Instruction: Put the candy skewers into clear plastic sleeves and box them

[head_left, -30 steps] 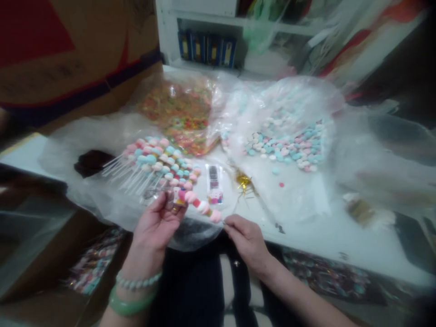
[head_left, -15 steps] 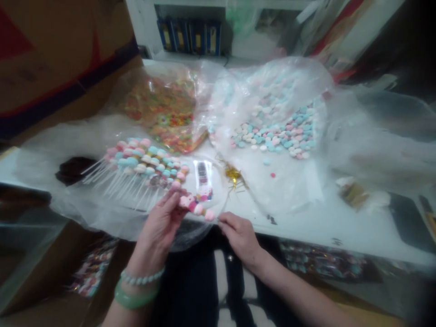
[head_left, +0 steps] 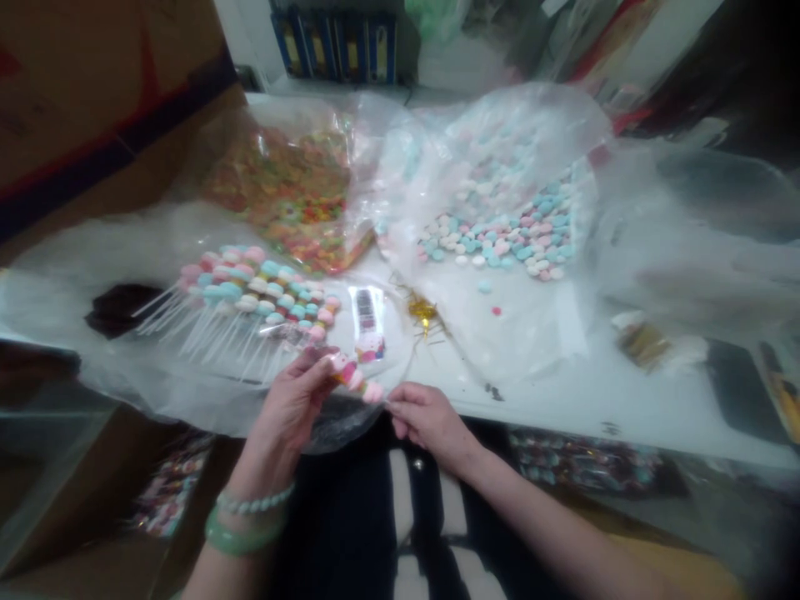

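Candy skewer (head_left: 355, 380), strung with pink and white pieces, is held slantwise between the two hands, above the front edge of the desk (head_left: 531, 396). The left hand (head_left: 295, 402) has its grip closed around the upper end, thumb and fingers pressed on it. The right hand (head_left: 431, 421) has its grip pinched narrow at the lower end, thumb and forefinger just beyond the last pink piece, on the thin stick; the fine detail there is blurred.

Just beyond the skewer lies a small labelled packet (head_left: 367, 323). To the left, a pile of skewers (head_left: 268, 292) in pink, blue and white rests on clear plastic sheeting (head_left: 75, 242), white sticks pointing toward the near left. Gold ties (head_left: 423, 310) lie right of the packet. Farther back sit a bag of orange and green candies (head_left: 293, 200) and, right of it, an open bag of pastel candies (head_left: 500, 229). A large cardboard box (head_left: 93, 108) stands at the far left, and blue boxes (head_left: 337, 43) line a shelf behind.
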Demonstrator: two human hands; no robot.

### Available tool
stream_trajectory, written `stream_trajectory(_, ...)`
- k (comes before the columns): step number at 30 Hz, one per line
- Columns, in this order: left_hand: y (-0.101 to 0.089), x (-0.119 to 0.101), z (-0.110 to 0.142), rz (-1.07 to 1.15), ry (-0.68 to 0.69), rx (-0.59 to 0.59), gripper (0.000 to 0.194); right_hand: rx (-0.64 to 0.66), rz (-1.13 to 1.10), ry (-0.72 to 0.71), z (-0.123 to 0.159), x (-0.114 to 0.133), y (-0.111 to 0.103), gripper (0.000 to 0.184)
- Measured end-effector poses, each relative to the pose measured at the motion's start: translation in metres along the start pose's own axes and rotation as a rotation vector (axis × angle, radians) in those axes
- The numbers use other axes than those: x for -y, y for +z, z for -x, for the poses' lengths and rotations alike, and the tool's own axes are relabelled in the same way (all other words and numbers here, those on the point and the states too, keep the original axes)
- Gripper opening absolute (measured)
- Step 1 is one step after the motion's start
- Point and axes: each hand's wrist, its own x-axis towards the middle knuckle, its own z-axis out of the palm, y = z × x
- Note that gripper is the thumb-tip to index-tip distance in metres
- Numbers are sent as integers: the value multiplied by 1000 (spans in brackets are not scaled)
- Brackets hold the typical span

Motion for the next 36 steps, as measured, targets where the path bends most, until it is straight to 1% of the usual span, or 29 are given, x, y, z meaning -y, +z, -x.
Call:
stream_trajectory(2, 0, 2, 0, -22, 10, 21, 23, 21, 18, -4, 0, 0, 2, 17)
stream_trajectory(3, 0, 2, 0, -14, -3, 32, 21, 36, 8, 11, -1, 0, 2, 17)
stream_trajectory(5, 0, 4, 0, 38, -39, 34, 14, 67, -21, 43, -2, -2, 3, 18)
stream_trajectory(7, 0, 5, -1, 102, -50, 12, 7, 64, 5, 24, -3, -6, 4, 17)
stream_trajectory(8, 0, 6, -1, 124, -45, -2, 6, 37, 51, -21, -4, -8, 4, 15)
stream_trajectory(10, 1, 7, -1, 133, -30, -17, 10, -61, 184, -170, -5, -13, 3, 13)
stream_trajectory(13, 3, 10, 1, 115, -20, -17, 11, -212, 409, -435, -6, -19, 4, 16)
stream_trajectory(15, 5, 12, 1, 109, -12, -21, 11, -280, 566, -586, -6, -21, 5, 21)
stream_trajectory(17, 7, 13, 1, 112, -12, -19, 9, -303, 694, -693, -7, -21, 7, 25)
stream_trajectory(19, 8, 14, 0, 136, -18, -21, 9, -279, 727, -722, -8, -19, 8, 27)
stream_trajectory(21, 7, 14, -2, 180, -9, -23, 11, -233, 614, -648, -9, -16, 9, 22)
stream_trajectory(23, 6, 15, -4, 198, 26, -5, 8, -164, 400, -479, -10, -11, 8, 15)
stream_trajectory(25, 5, 15, -6, 161, 53, 25, 9, -78, 153, -281, -13, -7, 7, 11)
stream_trajectory(28, 3, 15, -6, 75, 34, 42, 14, 52, -193, -60, -20, -2, 5, 4)
stream_trajectory(29, 3, 15, -5, 54, 14, 47, 13, 112, -292, 7, -24, -1, 5, 5)
stream_trajectory(31, 2, 13, -3, 21, -27, 64, 11, 282, -448, 173, -30, 0, 3, 11)
stream_trajectory(32, 1, 12, -3, 3, -49, 73, 10, 365, -500, 256, -33, -1, 2, 13)
stream_trajectory(33, 1, 10, -2, -14, -69, 77, 10, 418, -533, 314, -35, -1, 2, 14)
stream_trajectory(34, 0, 8, -2, -27, -83, 71, 10, 428, -544, 338, -36, -2, 2, 15)
stream_trajectory(35, 0, 5, -2, -36, -94, 54, 11, 395, -535, 328, -36, -3, 2, 16)
stream_trajectory(36, -1, 3, -3, -39, -101, 27, 12, 331, -511, 293, -36, -3, 2, 16)
